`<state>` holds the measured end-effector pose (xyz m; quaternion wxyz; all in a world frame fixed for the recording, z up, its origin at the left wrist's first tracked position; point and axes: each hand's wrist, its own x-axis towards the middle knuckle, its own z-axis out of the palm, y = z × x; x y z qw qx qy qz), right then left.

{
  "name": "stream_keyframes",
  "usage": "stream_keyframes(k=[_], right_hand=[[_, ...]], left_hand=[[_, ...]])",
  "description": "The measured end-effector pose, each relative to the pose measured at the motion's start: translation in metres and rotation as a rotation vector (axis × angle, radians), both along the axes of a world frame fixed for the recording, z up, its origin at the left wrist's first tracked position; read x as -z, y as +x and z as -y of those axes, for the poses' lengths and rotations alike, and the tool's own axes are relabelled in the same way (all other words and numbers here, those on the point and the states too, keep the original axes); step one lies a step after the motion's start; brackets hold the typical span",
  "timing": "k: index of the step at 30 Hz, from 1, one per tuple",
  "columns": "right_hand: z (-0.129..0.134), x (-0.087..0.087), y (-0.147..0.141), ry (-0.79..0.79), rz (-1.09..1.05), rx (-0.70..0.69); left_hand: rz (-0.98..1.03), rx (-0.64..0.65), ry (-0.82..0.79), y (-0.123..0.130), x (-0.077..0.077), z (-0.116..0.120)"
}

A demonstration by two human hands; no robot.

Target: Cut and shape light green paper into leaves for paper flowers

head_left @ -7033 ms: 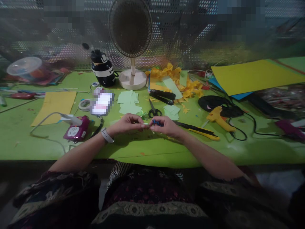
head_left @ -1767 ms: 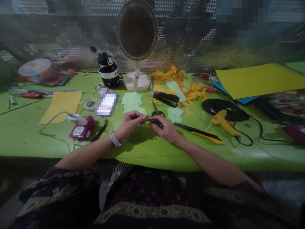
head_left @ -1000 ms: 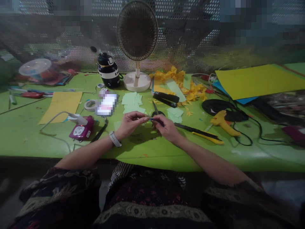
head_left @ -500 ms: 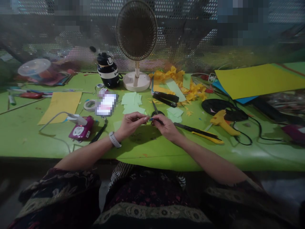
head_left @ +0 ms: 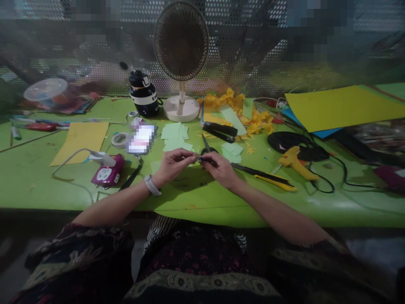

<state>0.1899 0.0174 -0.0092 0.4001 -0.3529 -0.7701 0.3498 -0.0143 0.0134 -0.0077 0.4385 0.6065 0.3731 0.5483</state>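
Note:
My left hand [head_left: 177,164], with a pale band on its wrist, is closed in a pinch. My right hand [head_left: 220,168] is closed too, its fingertips almost meeting the left ones. Between them shows a small bluish bit [head_left: 200,158], too tiny to name. Just beyond the right fingers is a pair of scissors [head_left: 206,142], blade pointing away; its handles are partly hidden, and I cannot tell if the hand touches it. Light green paper pieces [head_left: 175,136] lie stacked past my left hand, and a smaller pile [head_left: 232,151] lies past my right. A black stapler [head_left: 220,130] rests between the piles.
Right of my hands are a yellow-and-black cutter [head_left: 272,177] and a yellow glue gun [head_left: 295,162] with its cord. Orange crepe paper pieces [head_left: 234,101], a fan [head_left: 181,107] and a bottle [head_left: 144,99] stand behind. Left are a phone [head_left: 142,139] and a purple power adapter [head_left: 109,171].
My right fingers have shifted very slightly around the small bit. The left hand and the things on the table look the same.

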Motion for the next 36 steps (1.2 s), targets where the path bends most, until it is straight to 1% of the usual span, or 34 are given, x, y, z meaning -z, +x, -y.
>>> stream_keyframes(k=[3,9,14,20,30,34,36], right_hand=[[0.001,-0.002,0.0,0.005,-0.005,0.013],[0.001,-0.004,0.0,0.034,0.019,0.062],[-0.001,-0.004,0.0,0.019,0.025,0.101],[-0.002,-0.005,0.001,0.011,0.06,0.119],[-0.004,-0.001,0.002,0.019,0.074,0.113],[-0.004,-0.001,0.002,0.003,0.081,0.121],[-0.004,-0.001,0.003,-0.043,0.048,0.117]], left_hand=[[0.008,0.011,-0.007,0.0,-0.001,0.0],[0.092,0.056,-0.078,0.001,-0.002,0.0],[0.125,0.017,-0.122,0.001,-0.006,-0.001],[0.156,-0.016,-0.123,-0.003,-0.011,-0.002],[0.19,-0.006,-0.104,-0.004,-0.01,-0.005],[0.204,-0.048,-0.101,-0.005,-0.011,-0.007],[0.203,-0.069,-0.099,-0.007,-0.012,-0.009]])
